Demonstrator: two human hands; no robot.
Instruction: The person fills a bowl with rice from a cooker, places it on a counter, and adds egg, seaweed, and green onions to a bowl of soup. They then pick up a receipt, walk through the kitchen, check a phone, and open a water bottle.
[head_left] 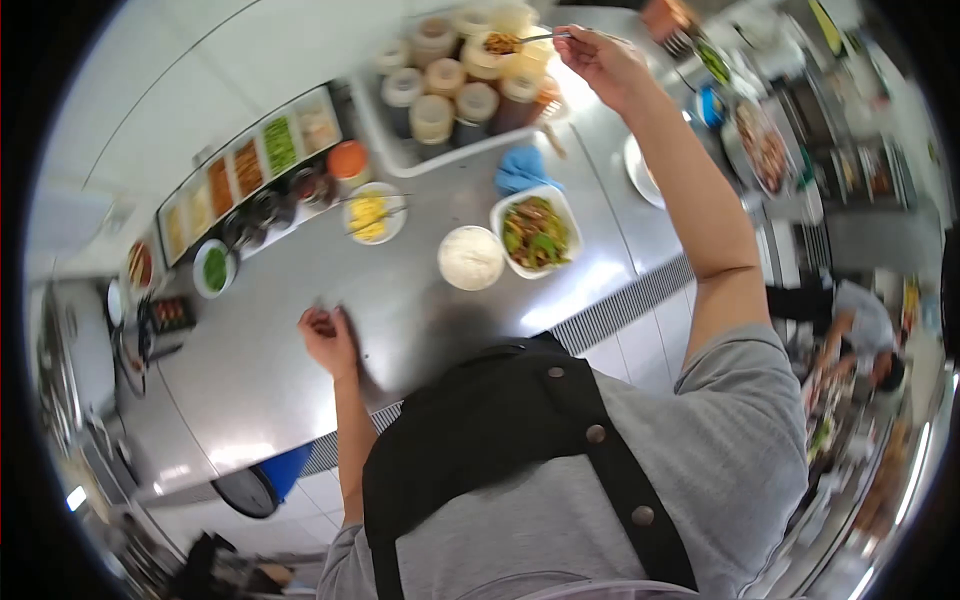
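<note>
High at the back, my right hand [603,68] pinches the thin handle of a spoon [541,38]. Brown crumbly food [502,43] lies at the spoon's far end, above the squeeze bottles [476,102]. My left hand [328,338] hovers at the steel counter with its fingers curled in; I see nothing in it. Between the hands stand a round bowl of white rice or similar grain [471,258] and a square white container of green vegetables with brown pieces [536,232]. A white bowl of yellow food [368,213] has utensils resting in it.
A long rack of toppings [248,168] lines the back left, near an orange-lidded jar [348,160] and a bowl of chopped greens [214,268]. A blue cloth [528,168] lies behind the square container. Another person [862,325] works at the right.
</note>
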